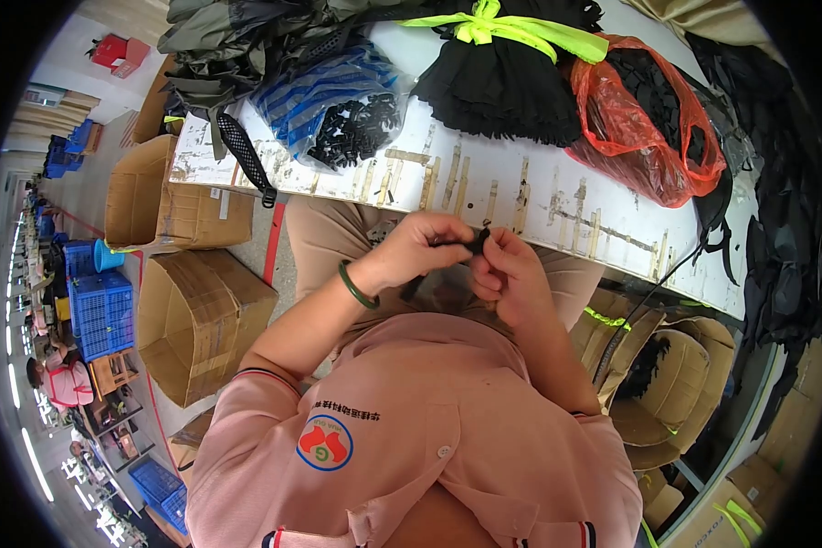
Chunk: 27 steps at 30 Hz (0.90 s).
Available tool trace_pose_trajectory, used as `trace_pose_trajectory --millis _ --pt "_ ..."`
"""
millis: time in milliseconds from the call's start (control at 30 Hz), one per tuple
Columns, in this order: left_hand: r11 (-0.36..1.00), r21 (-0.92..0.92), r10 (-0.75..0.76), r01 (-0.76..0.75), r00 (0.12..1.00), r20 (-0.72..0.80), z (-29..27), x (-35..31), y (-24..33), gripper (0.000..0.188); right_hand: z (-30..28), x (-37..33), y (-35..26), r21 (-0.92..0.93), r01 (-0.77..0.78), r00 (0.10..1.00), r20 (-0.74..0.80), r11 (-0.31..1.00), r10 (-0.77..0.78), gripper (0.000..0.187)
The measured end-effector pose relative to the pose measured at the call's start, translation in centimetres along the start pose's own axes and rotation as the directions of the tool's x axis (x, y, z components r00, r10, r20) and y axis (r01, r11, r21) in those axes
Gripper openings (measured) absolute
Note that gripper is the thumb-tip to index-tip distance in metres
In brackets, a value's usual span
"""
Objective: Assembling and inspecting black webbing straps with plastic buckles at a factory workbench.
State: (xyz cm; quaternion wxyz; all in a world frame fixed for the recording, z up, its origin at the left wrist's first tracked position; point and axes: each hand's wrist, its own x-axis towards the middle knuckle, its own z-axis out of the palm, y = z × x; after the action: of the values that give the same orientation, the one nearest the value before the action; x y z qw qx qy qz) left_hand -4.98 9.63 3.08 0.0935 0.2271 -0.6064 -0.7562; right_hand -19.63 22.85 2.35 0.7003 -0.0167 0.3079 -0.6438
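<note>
My left hand point(416, 247), with a green bangle point(358, 285) on its wrist, pinches a small black strap piece point(470, 243) just off the table's near edge. From the other side my right hand point(510, 274) closes its fingers on the same piece. The fingers cover much of it, and whether a buckle is on it I cannot tell. A dark end point(413, 289) hangs below my left hand, above my lap. On the table lies a clear and blue-striped plastic bag point(292, 102), with many small black plastic buckles point(356, 130) at its mouth.
A fanned bundle of black straps point(498, 91) tied with a yellow-green band point(484, 29), and a red plastic bag point(626, 137) of black pieces, sit on the worn white table point(447, 183). Dark fabric point(237, 55) lies far left. Cardboard boxes point(201, 310) stand left, another box point(676, 384) right.
</note>
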Motion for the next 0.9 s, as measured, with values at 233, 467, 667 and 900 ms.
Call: trace_pose_trajectory --millis 233,467,667,900 --pt "0.786 0.605 -0.119 -0.129 0.928 0.352 0.6 -0.4 -1.8 0.02 2.7 -1.4 -2.2 -0.823 0.22 0.975 0.201 -0.524 0.093 0.025" --pt "0.964 0.026 -0.263 0.266 0.961 -0.082 1.2 -0.4 -0.5 0.007 -1.1 -0.1 -1.5 -0.866 0.143 0.974 0.036 0.479 -0.225 0.016" --pt "0.976 -0.195 -0.101 0.096 0.995 -0.012 0.6 -0.1 -1.1 0.007 -0.7 0.0 -1.0 -0.832 0.182 0.98 0.11 0.525 -0.165 0.01" --pt "0.96 -0.263 -0.116 0.099 0.992 -0.048 2.0 -0.8 0.0 0.016 -0.6 0.0 -0.1 -0.814 0.356 0.865 0.1 0.46 -0.492 0.006"
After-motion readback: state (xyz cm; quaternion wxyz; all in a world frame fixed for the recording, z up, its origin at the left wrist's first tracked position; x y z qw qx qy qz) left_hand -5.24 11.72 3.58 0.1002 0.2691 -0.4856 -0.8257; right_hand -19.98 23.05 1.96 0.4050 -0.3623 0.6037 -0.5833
